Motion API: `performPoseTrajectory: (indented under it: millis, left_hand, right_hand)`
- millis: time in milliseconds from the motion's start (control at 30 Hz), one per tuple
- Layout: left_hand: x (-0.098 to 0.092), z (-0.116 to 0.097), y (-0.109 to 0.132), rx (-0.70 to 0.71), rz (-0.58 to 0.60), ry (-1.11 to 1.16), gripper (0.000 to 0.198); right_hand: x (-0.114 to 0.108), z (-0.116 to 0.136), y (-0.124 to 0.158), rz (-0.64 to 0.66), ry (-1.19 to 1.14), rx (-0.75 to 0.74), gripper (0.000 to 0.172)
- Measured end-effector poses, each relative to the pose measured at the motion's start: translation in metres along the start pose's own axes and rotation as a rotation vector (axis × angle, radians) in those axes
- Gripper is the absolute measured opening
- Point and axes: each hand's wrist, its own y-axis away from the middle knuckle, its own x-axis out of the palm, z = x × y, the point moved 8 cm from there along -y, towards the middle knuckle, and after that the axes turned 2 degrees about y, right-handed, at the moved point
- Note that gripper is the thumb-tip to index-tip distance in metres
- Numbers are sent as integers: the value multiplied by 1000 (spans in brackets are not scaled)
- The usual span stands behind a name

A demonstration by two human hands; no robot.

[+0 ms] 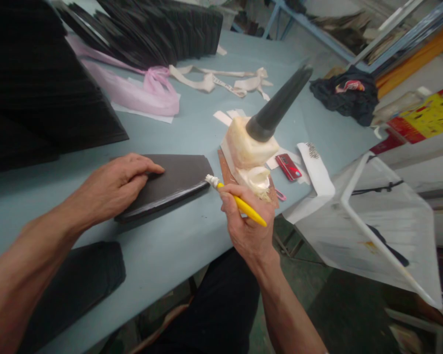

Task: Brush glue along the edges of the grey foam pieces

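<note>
- My left hand (129, 182) lies over a dark stack (182, 166) of thin sheets, index finger reaching forward along its top. The hand is loosely spread, bearing down rather than gripping, probably so that the layers don't slide.
- The stack sits in front of me on the blue-grey counter (162, 255), its long edge turned my way. That seems to leave the edge exposed, and a whitish streak runs along it.
- My right hand (247, 221) is closed around a yellow-handled brush (249, 211), held much like a pen, which I'd say suits fine control over a narrow edge.
- The brush's white-coated tip is at the stack's right end; I cannot tell whether it touches.
- A mound of white paste (256, 178) rests just beyond my right hand, against a pale block (247, 142) on a brown board (226, 169). Being so near the brush, it looks handy for reloading; the board likely spares the counter.
- A black cone (278, 105) slants up from the block, away from my fingers.
- Another dark piece (103, 268) lies by my left forearm, apart from the stack, presumably clear of the brush.
</note>
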Motion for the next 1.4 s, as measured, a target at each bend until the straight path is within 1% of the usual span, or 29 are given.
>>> performPoseTrajectory:
  millis: [67,133,300,433,567,667,767,867,1100,1267,1400]
  left_hand:
    - [1,-1,1,4,6,-14,49]
    - [2,-2,1,19,7,-26,48]
    - [4,-4,4,96,-26,-55,47]
    - [8,-4,9,134,-54,-94,46]
    - [10,-5,15,130,-77,-93,49]
    - [12,-6,18,126,-90,-94,51]
    - [13,-6,20,129,-119,-93,50]
    - [13,-6,21,147,-157,-75,49]
    - [14,-6,23,139,-186,-51,47]
    - [15,-7,24,148,-226,-69,44]
    - [18,-6,24,140,-228,-87,42]
  right_hand:
    - [4,0,2,35,-9,11,19]
    - [4,-3,3,38,14,31,20]
    - [-9,-10,-5,-39,60,62,19]
    - [-13,-9,-21,-89,-1,142,15]
    - [-1,-9,-37,-89,-111,188,12]
    - [14,-15,-44,-44,-177,209,13]
    - [27,-24,-48,-13,-243,220,18]
    - [36,-29,-50,28,-251,232,22]
    - [39,-31,-59,86,-153,231,19]
    - [44,-32,-62,118,-146,234,19]
    - [48,-30,-67,122,-142,210,19]
